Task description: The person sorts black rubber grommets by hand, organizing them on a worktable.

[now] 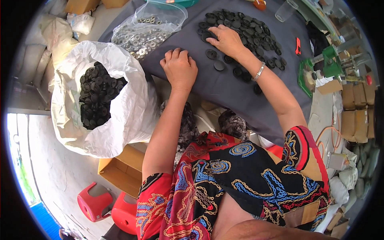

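Note:
On a dark grey cloth-covered table [160, 60] lies a spread heap of small round black caps [256, 34], with a few strays toward the front edge. My right hand [227, 41] reaches to the heap's left side, thumb and fingers closed on a black round cap [207, 36]. By the table's front edge, left of the heap, my left hand [180, 71] has its fingers curled under. Their tips are hidden, so whatever they may hold cannot be made out. A transparent plastic bag [172, 22] of small silvery metal rings lies beyond my left hand.
A white sack [132, 92] full of black caps stands open at left. A green hand press [330, 62], a red cutter [298, 46] and a glass [285, 11] are at right. Below sit a cardboard box [120, 170] and red stools [94, 202]; stacked cartons [354, 122] stand far right.

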{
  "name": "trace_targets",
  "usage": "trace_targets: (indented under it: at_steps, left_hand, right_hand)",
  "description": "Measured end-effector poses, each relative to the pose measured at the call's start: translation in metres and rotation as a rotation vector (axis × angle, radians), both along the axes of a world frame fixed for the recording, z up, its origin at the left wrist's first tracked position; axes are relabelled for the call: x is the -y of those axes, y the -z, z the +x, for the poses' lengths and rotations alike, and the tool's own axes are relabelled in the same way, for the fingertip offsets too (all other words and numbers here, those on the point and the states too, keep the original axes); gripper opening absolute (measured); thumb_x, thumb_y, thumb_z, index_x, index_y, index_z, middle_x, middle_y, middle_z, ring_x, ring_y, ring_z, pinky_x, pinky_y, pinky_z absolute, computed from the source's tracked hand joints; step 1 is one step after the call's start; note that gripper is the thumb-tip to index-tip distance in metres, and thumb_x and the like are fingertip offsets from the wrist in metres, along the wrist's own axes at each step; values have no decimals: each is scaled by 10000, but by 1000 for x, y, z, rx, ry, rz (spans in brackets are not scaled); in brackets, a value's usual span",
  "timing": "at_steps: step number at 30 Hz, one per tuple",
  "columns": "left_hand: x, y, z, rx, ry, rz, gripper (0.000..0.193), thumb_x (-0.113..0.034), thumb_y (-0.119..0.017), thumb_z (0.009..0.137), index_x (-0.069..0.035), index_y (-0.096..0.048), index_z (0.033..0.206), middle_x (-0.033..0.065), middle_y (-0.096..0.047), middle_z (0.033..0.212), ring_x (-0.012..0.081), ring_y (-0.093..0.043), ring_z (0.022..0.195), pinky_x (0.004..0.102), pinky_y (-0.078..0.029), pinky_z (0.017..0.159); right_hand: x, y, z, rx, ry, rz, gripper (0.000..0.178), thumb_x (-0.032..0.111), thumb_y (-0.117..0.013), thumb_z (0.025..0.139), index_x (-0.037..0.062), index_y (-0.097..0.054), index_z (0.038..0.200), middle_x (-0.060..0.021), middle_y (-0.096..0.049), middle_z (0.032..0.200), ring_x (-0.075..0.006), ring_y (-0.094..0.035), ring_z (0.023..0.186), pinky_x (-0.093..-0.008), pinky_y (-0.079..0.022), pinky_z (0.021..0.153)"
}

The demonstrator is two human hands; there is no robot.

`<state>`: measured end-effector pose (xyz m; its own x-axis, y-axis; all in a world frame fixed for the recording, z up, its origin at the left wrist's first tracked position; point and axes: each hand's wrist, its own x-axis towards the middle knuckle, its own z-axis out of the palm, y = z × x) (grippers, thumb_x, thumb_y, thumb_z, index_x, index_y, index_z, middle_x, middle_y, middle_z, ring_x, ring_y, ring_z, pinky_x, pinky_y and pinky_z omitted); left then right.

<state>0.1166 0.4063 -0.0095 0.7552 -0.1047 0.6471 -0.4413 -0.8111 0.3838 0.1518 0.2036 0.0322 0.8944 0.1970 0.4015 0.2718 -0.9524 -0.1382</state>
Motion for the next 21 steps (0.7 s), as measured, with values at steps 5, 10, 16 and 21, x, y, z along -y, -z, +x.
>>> trace_targets:
  at_steps: [5,10,16,21]
  left_hand:
    - [1,0,-1,2,-1,-4,161,-146,-650,744,-80,-690,885,73,-679,1045,273,-576,1031,430,-406,883]
    - [2,2,-1,26,16,-34,156,-138,-655,730,-67,-684,866,86,-671,1027,282,-566,1025,440,-403,869]
    - [1,2,0,51,25,-51,146,-129,-659,720,-52,-678,844,99,-662,1011,292,-556,1018,452,-398,858]
    - [1,3,0,38,34,-42,149,-128,-659,720,-51,-677,846,101,-662,1017,294,-557,1015,456,-399,857]
  right_hand:
    - [-10,7,6,74,-68,-100,375,273,-698,812,102,-626,1138,-100,-591,943,-301,-606,908,-407,-500,789]
    - [-9,4,3,28,-52,-134,371,243,-693,803,108,-619,1141,-102,-580,929,-295,-606,888,-406,-502,770]
    - [-19,1,-11,69,-160,195,335,171,-691,778,109,-613,1098,-94,-567,890,-258,-602,784,-369,-489,680]
    - [-35,9,-21,30,-216,150,234,199,-727,768,96,-606,939,-52,-600,879,-235,-579,820,-362,-409,786]
